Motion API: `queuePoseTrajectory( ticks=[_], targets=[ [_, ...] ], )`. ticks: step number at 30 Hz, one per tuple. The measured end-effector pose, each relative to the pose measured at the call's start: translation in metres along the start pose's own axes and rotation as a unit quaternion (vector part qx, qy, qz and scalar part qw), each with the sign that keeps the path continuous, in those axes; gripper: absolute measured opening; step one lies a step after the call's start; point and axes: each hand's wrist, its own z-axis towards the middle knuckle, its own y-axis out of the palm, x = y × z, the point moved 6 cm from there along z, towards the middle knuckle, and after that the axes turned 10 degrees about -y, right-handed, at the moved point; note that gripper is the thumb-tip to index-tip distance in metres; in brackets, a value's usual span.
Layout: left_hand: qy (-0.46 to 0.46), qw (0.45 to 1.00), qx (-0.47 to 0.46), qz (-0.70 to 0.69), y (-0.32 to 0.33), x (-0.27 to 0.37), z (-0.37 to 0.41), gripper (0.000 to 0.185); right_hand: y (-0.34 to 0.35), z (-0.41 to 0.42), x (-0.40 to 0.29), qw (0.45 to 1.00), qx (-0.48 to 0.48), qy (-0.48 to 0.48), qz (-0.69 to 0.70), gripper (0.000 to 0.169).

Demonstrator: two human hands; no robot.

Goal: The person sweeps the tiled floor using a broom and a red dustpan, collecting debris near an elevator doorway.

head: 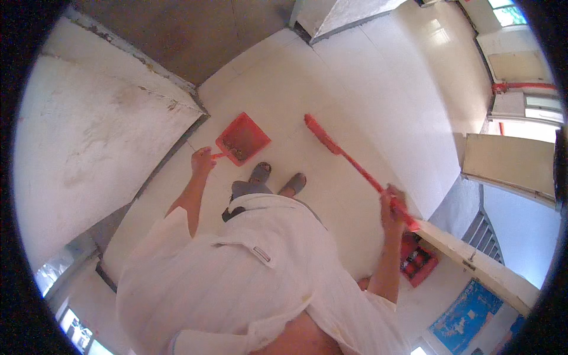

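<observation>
My left hand (203, 160) is closed around the short handle of a red dustpan (246, 135), with dark debris lying near its handle end. In my right hand (394, 205) is the handle of a long red brush (322, 134); its head points away from me, to the right of the dustpan and apart from it. Between and below the two tools my feet in dark sandals (296, 183) stand on the pale floor (284, 93). Whether the brush touches the floor I cannot tell.
White wall corners rise at the left (111, 124) and at the top (337, 15). On the right are a wooden door edge (479, 262), a staircase (483, 235) and a red pipe (523, 86). A red box (419, 264) is by my right forearm, near a blue wall panel (466, 317).
</observation>
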Motion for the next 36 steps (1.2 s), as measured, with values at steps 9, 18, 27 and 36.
queuePoseTrajectory(
  ticks=[9, 18, 27, 36],
  targets=[
    [-0.025, 0.999, -0.011, 0.036, -0.006, -0.011, 0.011, 0.028, 0.056, -0.142, -0.043, 0.867, 0.000, 0.375, 0.327, 0.051],
    [-0.028, 0.997, -0.047, 0.051, -0.008, 0.006, 0.002, 0.027, 0.070, -0.202, -0.071, 0.642, 0.005, 0.506, 0.576, 0.059],
    [-0.048, 0.995, -0.075, 0.050, -0.005, 0.014, -0.003, 0.029, 0.075, -0.236, -0.098, 0.654, -0.124, 0.596, 0.449, 0.046],
    [0.000, 0.996, -0.065, 0.065, -0.006, 0.002, 0.005, 0.027, 0.103, -0.240, -0.090, 0.771, -0.232, 0.540, 0.245, 0.043]
  ],
)
